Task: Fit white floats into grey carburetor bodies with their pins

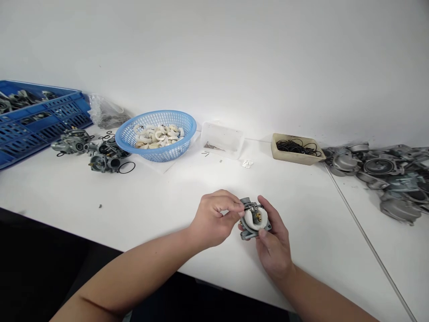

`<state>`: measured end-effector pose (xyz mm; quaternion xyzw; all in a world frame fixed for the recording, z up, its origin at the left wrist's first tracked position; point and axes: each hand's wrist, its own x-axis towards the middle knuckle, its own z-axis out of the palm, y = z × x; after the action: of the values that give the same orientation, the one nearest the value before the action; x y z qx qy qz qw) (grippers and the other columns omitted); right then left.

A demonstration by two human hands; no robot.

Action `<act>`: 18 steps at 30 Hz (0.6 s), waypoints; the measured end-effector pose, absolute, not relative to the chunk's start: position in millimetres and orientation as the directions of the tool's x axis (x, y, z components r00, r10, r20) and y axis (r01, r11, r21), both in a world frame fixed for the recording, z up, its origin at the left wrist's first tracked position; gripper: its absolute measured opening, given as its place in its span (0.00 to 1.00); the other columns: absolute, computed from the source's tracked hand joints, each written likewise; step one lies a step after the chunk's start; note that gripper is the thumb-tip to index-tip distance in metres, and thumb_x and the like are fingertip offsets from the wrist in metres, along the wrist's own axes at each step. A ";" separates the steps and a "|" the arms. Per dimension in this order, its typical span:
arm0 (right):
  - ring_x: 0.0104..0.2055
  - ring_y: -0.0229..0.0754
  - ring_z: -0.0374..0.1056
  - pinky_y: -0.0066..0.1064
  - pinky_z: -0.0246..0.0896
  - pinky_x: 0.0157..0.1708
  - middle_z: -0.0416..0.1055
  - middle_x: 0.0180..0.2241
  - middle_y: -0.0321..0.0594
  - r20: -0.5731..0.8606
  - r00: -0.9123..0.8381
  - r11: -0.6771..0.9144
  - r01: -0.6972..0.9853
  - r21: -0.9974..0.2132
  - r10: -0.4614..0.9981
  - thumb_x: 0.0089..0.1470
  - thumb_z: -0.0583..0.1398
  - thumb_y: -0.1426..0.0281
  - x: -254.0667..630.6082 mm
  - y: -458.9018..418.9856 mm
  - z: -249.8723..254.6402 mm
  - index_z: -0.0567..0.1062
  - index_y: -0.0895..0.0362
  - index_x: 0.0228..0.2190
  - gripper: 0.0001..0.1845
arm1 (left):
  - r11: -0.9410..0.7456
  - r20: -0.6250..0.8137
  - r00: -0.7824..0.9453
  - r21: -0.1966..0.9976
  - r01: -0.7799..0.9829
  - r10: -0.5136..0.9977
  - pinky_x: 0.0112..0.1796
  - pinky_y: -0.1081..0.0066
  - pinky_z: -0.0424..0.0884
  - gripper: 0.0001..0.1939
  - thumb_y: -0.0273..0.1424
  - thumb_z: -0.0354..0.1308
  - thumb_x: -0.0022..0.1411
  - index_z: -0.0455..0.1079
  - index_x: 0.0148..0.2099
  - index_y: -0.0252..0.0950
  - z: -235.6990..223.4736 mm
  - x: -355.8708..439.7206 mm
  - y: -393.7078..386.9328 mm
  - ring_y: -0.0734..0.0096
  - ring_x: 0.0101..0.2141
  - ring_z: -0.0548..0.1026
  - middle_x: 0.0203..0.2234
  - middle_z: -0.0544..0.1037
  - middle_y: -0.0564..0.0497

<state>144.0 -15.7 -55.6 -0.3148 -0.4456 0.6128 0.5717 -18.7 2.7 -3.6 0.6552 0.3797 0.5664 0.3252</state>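
Above the front part of the table, my right hand [276, 243] is wrapped round a grey metal carburetor body [247, 233], its open side turned up. A white plastic float [250, 221] sits in that open side, curving around brass parts [258, 217]. My right thumb rests by the float's lower edge. From the left, my left hand [217, 217] reaches to the carburetor's upper edge, thumb and index finger pinched together by the float's hinge end. Whatever lies between those fingertips is too small to make out.
A blue basket [156, 156] of white floats, a clear tray [228, 134] with thin pins and a beige box [291, 156] of black rubber rings line the back. Carburetors [103, 161] and a blue crate [43, 127] stand left; metal bowls [343, 163] are heaped right.
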 end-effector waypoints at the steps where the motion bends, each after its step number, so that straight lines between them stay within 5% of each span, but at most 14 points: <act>1: 0.36 0.46 0.71 0.42 0.70 0.34 0.73 0.42 0.41 0.131 -0.147 0.061 -0.406 -0.912 0.980 0.54 0.62 0.62 144.9 -16.0 -57.2 0.66 0.44 0.56 0.28 | -0.497 0.492 0.071 0.858 0.129 0.868 0.27 0.75 0.74 0.06 0.21 0.61 0.56 0.76 0.29 0.34 -3.3 -18.6 2.5 0.73 0.27 0.77 0.28 0.78 0.47; 6: 0.49 0.54 0.68 0.52 0.67 0.45 0.71 0.47 0.44 0.184 -0.138 0.135 -0.304 -0.943 0.973 0.56 0.60 0.62 148.2 -17.2 -63.2 0.63 0.45 0.59 0.29 | -0.462 0.455 0.079 0.876 0.140 0.887 0.26 0.73 0.73 0.06 0.22 0.61 0.56 0.76 0.28 0.35 -2.2 -19.7 3.3 0.72 0.27 0.77 0.28 0.78 0.47; 12: 0.35 0.44 0.67 0.42 0.68 0.35 0.72 0.41 0.41 0.272 -0.130 0.246 -0.185 -0.951 0.953 0.58 0.58 0.65 148.8 -18.6 -61.9 0.61 0.45 0.60 0.29 | -0.579 0.590 0.081 0.742 0.337 0.803 0.40 0.60 0.73 0.07 0.23 0.61 0.56 0.74 0.27 0.39 -3.9 -21.2 4.3 0.67 0.33 0.76 0.25 0.78 0.50; 18: 0.31 0.42 0.66 0.36 0.65 0.29 0.73 0.35 0.41 0.374 -0.118 0.375 -0.013 -0.927 0.920 0.58 0.58 0.67 149.3 -17.9 -58.7 0.59 0.48 0.62 0.31 | -0.425 0.465 0.029 0.780 0.459 0.885 0.45 0.57 0.68 0.07 0.26 0.62 0.57 0.73 0.26 0.39 -5.1 -20.2 0.8 0.65 0.35 0.75 0.25 0.77 0.52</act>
<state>149.3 -17.9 -58.7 -0.3674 -0.6175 0.4212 0.5534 -20.2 0.8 -5.1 0.6841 0.4911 0.4945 0.2152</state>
